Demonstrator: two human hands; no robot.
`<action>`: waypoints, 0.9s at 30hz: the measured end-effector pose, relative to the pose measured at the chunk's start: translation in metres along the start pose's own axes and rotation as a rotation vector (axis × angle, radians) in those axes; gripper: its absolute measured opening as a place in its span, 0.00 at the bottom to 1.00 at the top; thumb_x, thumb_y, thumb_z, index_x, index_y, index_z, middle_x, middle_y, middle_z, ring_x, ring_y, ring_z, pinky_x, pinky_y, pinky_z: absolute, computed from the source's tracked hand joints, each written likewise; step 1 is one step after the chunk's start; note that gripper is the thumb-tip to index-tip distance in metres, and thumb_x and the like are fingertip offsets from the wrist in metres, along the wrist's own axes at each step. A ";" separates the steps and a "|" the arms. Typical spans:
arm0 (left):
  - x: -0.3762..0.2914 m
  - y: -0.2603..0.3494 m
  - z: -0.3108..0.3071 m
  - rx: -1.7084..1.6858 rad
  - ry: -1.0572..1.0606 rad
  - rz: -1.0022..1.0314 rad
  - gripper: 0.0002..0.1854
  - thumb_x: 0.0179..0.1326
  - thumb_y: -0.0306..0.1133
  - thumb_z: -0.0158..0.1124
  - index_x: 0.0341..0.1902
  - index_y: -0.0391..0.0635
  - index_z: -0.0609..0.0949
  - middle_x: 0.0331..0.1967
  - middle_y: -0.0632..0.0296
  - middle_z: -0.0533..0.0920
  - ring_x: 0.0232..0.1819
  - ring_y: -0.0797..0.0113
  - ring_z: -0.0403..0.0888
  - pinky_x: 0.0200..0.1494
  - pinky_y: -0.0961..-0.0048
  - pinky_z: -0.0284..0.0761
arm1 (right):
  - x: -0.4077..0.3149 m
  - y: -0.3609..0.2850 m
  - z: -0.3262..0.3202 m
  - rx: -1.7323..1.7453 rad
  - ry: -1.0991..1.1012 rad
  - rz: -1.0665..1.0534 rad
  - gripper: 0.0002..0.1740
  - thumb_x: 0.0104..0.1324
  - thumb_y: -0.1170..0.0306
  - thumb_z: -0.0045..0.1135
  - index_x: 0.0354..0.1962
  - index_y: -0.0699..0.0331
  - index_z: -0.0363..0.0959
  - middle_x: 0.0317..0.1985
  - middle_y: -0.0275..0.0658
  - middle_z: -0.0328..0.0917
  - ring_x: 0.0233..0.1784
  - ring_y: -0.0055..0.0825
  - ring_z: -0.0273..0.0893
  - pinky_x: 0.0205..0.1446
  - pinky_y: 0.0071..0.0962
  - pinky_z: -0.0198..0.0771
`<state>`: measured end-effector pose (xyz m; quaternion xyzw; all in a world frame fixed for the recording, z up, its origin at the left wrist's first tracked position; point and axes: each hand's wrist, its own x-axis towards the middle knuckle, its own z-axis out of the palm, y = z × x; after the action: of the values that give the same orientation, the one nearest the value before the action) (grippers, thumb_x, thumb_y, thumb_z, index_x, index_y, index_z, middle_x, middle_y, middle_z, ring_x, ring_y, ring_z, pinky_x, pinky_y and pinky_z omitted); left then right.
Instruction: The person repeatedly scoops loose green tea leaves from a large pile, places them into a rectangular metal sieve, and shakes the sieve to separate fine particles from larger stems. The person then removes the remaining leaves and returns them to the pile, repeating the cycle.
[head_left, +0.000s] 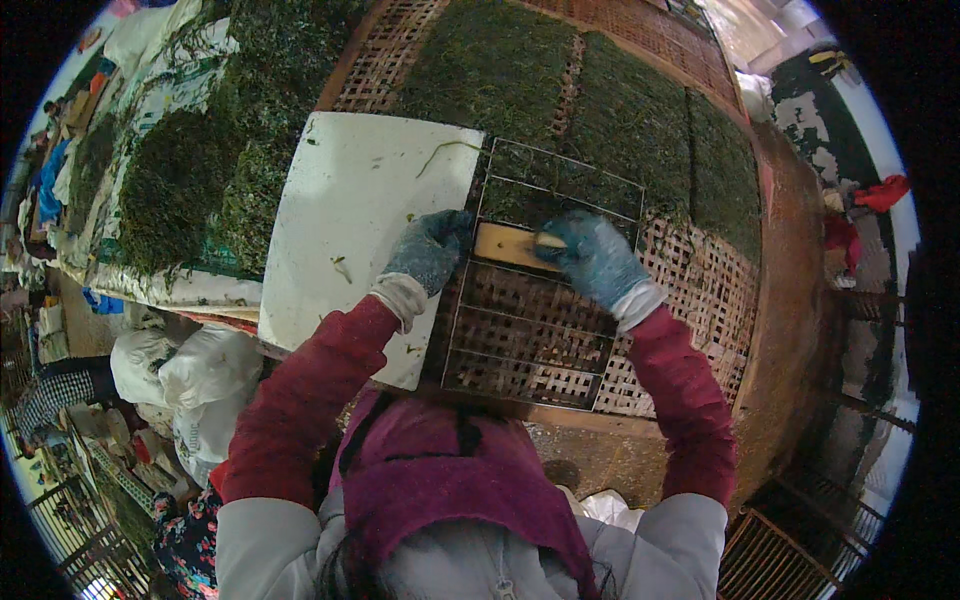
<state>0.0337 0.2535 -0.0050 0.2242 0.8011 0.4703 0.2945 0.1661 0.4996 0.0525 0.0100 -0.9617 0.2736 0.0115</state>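
Note:
My right hand (589, 251), in a blue-grey glove, grips the pale handle of a flat wooden block (504, 245). The block lies in one slot of a thin metal frame (546, 264) divided into several rows. Dark green plant strands (555, 169) fill the rows beyond the block; woven slats show through the rows nearer me. My left hand (433, 247), gloved alike, is at the frame's left side with curled fingers; whether it grips the edge is unclear. Under my left wrist is a white board (367, 195) with a few green scraps and a long stem.
Beneath the frame is a woven lattice tray (690, 300) with a wooden rim (622, 424). Flattened green sheets (637, 105) cover its far part. Heaped greens (172, 187) stand at the left on sheeting. White sacks (202, 367) sit lower left, near a person's patterned clothing (191, 536).

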 end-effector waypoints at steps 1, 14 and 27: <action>0.002 0.000 0.002 -0.004 0.031 0.018 0.17 0.71 0.35 0.61 0.58 0.40 0.81 0.50 0.55 0.86 0.51 0.66 0.83 0.56 0.69 0.76 | -0.001 -0.002 0.010 -0.126 0.046 -0.063 0.16 0.56 0.70 0.63 0.44 0.58 0.82 0.37 0.47 0.80 0.41 0.52 0.79 0.43 0.46 0.75; 0.002 -0.023 0.011 0.177 -0.036 0.196 0.16 0.61 0.40 0.66 0.46 0.44 0.85 0.44 0.48 0.85 0.47 0.46 0.82 0.52 0.56 0.77 | -0.015 0.014 0.055 -0.230 0.225 -0.101 0.19 0.55 0.71 0.63 0.47 0.59 0.77 0.42 0.47 0.77 0.44 0.50 0.75 0.45 0.46 0.71; 0.080 -0.128 -0.235 -1.394 0.459 0.299 0.15 0.69 0.37 0.63 0.55 0.45 0.81 0.47 0.57 0.83 0.50 0.62 0.81 0.55 0.66 0.78 | 0.141 -0.125 0.080 0.060 0.264 -0.092 0.11 0.66 0.68 0.61 0.41 0.67 0.78 0.42 0.51 0.80 0.47 0.50 0.78 0.53 0.47 0.72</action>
<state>-0.1954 0.0997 -0.0484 -0.0117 0.3200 0.9388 0.1267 0.0271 0.3489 0.0540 0.0183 -0.9417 0.3006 0.1501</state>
